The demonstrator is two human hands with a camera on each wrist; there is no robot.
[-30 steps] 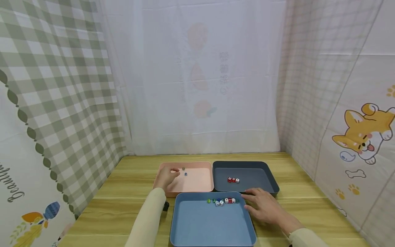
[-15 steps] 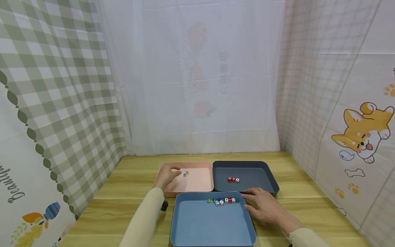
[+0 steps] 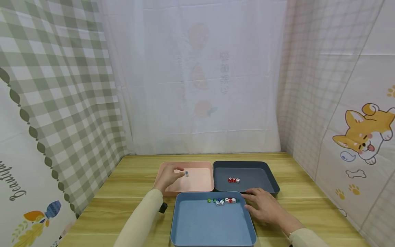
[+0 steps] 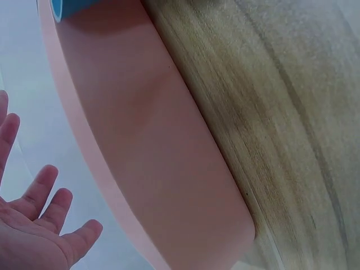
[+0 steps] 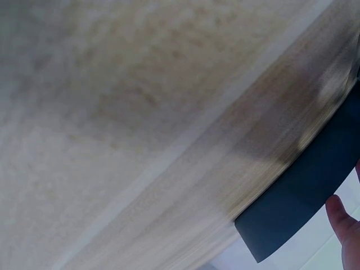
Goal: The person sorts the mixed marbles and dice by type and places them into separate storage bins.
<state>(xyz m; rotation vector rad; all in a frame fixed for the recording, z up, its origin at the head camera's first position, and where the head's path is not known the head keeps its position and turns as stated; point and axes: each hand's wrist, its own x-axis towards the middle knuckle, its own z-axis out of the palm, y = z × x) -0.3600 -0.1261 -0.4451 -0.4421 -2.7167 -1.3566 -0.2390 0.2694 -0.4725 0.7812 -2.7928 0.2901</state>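
My left hand (image 3: 168, 177) reaches over the left side of the pink tray (image 3: 200, 185), its thumb and forefinger apart. Right beside the fingertips lie two small dice (image 3: 186, 174), close together; their faces are too small to read. In the left wrist view, the fingers (image 4: 42, 191) spread loosely beyond the pink tray's side. My right hand (image 3: 263, 206) lies with loosely bent fingers between the blue tray (image 3: 213, 226) and the dark tray (image 3: 262, 168), fingertips at the blue tray's upper right corner. The right wrist view shows a fingertip (image 5: 336, 208) against the dark tray's wall.
Along the far wall of the blue tray sit several dice (image 3: 229, 200), white, red, green and blue. Three red and white dice (image 3: 233, 180) stand in a row in the dark tray. All three trays adjoin on a wood-grain table (image 3: 108, 212), with cloth hanging around it.
The two small dice have shifted within the pink tray and now lie closer together. My left hand has moved slightly right towards them. The right hand stays put.
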